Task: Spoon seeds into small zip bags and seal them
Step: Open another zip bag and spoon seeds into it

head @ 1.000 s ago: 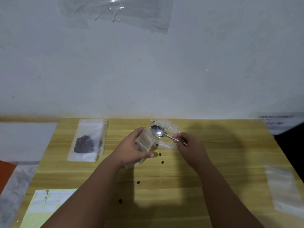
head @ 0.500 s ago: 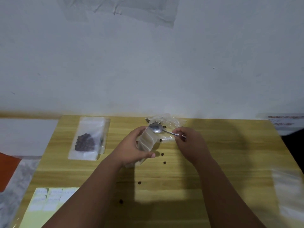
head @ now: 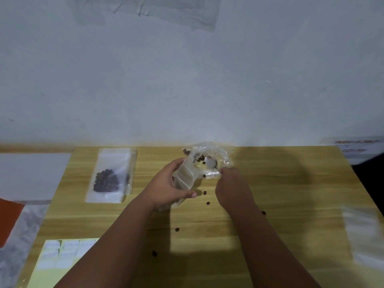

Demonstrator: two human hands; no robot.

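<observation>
My left hand (head: 167, 187) grips a small clear zip bag (head: 185, 176), its mouth tilted up to the right. My right hand (head: 231, 186) pinches the handle of a metal spoon (head: 211, 163). The spoon's bowl lies inside a crumpled clear plastic bag (head: 209, 157) of dark seeds at the table's far edge. Several loose seeds (head: 205, 192) are scattered on the wooden table (head: 280, 183). A sealed zip bag with seeds (head: 109, 176) lies flat at the far left.
A yellow sheet of white labels (head: 60, 257) sits at the near left corner. A stack of clear empty bags (head: 365, 235) lies at the right edge. A white wall rises just behind the table.
My right hand has moved the spoon away from the small bag's mouth and down into the crumpled seed bag. My left hand keeps holding the small bag.
</observation>
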